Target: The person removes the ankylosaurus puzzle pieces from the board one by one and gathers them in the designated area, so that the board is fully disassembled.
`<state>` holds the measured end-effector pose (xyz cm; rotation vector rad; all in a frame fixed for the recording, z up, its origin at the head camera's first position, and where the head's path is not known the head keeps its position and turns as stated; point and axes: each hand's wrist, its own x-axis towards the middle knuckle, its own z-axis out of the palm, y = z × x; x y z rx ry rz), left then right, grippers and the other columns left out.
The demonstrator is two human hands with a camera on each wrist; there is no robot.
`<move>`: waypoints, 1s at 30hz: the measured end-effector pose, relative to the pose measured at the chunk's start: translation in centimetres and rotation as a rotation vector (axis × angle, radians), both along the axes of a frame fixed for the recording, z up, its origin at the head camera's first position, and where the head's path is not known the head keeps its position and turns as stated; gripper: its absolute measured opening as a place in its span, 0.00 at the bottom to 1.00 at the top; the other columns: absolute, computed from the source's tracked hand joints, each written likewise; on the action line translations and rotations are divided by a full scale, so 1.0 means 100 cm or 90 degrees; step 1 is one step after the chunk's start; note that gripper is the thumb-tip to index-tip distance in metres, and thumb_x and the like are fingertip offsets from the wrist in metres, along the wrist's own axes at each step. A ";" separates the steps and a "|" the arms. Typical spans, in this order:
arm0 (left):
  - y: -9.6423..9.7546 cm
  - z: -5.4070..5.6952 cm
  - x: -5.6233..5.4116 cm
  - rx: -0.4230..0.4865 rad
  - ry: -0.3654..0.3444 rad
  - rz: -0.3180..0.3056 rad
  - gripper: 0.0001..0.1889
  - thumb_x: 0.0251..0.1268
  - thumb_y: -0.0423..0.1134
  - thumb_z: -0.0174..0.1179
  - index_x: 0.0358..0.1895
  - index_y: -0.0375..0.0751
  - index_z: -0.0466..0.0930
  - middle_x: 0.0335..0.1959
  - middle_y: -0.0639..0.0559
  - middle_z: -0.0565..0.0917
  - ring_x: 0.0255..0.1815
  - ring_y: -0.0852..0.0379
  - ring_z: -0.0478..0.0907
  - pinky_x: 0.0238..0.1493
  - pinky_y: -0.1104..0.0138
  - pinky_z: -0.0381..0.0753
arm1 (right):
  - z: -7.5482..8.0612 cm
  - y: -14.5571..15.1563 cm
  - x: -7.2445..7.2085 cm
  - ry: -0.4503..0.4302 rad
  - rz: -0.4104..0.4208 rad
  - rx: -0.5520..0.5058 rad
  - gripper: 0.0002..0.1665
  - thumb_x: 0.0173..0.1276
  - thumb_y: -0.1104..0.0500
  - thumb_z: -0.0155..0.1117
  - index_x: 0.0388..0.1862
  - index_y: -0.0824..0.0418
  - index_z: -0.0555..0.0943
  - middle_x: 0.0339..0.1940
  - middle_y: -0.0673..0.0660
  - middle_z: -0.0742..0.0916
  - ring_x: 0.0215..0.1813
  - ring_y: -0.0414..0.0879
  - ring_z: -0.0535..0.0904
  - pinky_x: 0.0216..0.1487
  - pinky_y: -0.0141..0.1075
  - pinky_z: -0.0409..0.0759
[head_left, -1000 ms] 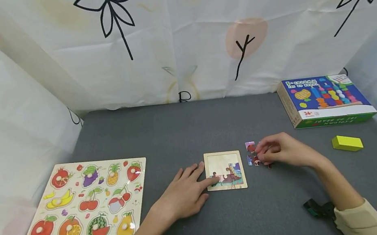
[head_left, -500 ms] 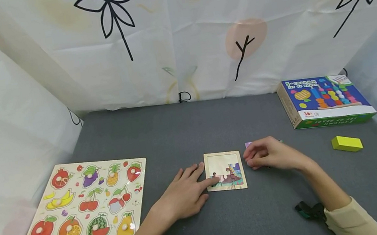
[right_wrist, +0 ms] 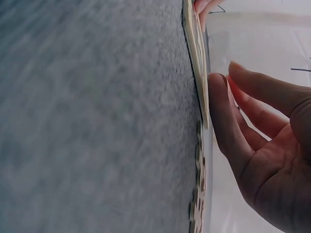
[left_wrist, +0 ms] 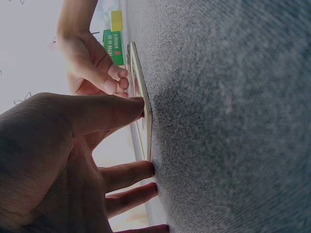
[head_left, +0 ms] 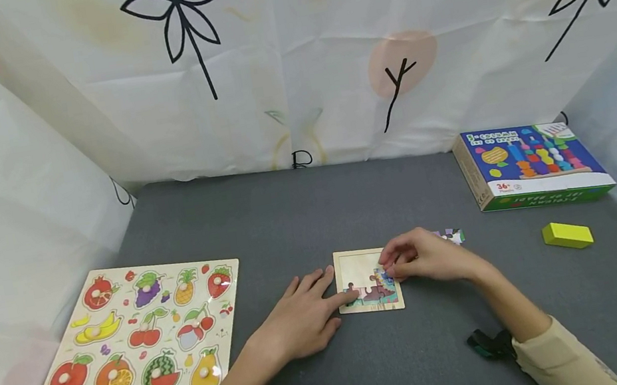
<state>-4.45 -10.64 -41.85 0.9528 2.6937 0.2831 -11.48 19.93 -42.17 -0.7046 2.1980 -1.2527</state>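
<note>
Pale wood, a square puzzle frame (head_left: 362, 252), sits flat on my grey desk (head_left: 289, 222) between my 2 hands. My left hand (head_left: 304, 318) lies spread at its 9 o'clock, thumb straight out over the fitted pieces (head_left: 369, 293) near 8 o'clock, I think so the frame won't slide. My right hand (head_left: 428, 258) comes in from 3 o'clock, fingers bent, their tips close together at the frame's edge; whether they pinch a piece I cannot tell. From those tips the frame's middle lies between 8 and 9 o'clock. Fitted pieces run from 3 to 8 o'clock, leaving bare wood toward 11. Loose pieces (head_left: 451, 236) lie at my right hand's 2 o'clock, partly hidden by it, probably put there for easy reach.
</note>
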 end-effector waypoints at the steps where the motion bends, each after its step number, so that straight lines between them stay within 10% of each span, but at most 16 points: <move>1: 0.000 0.000 0.000 0.000 0.000 0.001 0.27 0.81 0.48 0.63 0.78 0.68 0.75 0.86 0.43 0.68 0.85 0.41 0.67 0.80 0.36 0.71 | 0.000 -0.002 0.000 0.005 0.001 0.007 0.11 0.77 0.68 0.68 0.54 0.71 0.87 0.44 0.64 0.93 0.40 0.38 0.89 0.45 0.32 0.90; 30: 0.001 0.002 0.001 0.000 0.004 0.001 0.26 0.81 0.48 0.64 0.78 0.67 0.76 0.86 0.42 0.68 0.85 0.40 0.67 0.80 0.36 0.71 | 0.002 -0.019 -0.004 0.046 0.010 0.078 0.05 0.72 0.65 0.74 0.44 0.65 0.89 0.31 0.53 0.88 0.31 0.36 0.79 0.35 0.29 0.80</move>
